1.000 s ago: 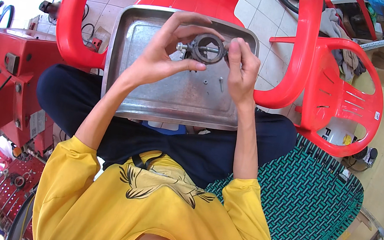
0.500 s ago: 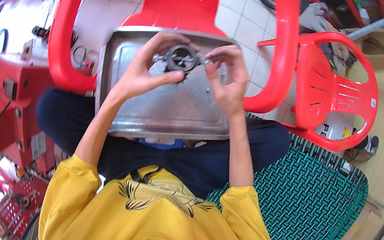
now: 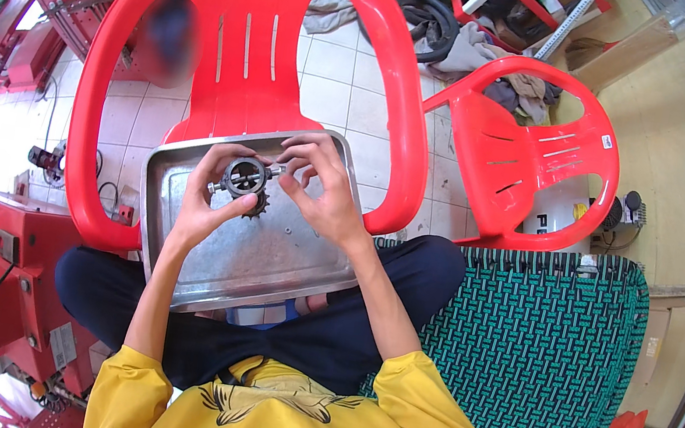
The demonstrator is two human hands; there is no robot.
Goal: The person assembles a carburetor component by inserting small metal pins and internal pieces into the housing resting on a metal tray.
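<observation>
My left hand [image 3: 198,208] is wrapped around a dark ring-shaped metal part [image 3: 232,189], thumb across its front and fingers behind. Gear-like teeth show along its lower edge, and a silver rod crosses the opening. At the part's right side, a silver bolt end [image 3: 276,170] sticks out, and the curled fingers of my right hand [image 3: 329,199] close on it. Both hands are over a shallow metal tray [image 3: 255,267]. A small nut-like piece [image 3: 288,230] lies on the tray's floor.
The tray rests against a red plastic chair [image 3: 244,102] in front of me. Another red chair [image 3: 501,162] stands to the right, beside a green woven seat [image 3: 529,330]. Red machinery [image 3: 10,244] is on the left. A black tyre [image 3: 428,27] and cloths lie farther back.
The view has shifted, showing more of the chair back, with the tray and hands lower and farther left. My left hand keeps its hold on the ring-shaped part; my right hand remains at the bolt.
</observation>
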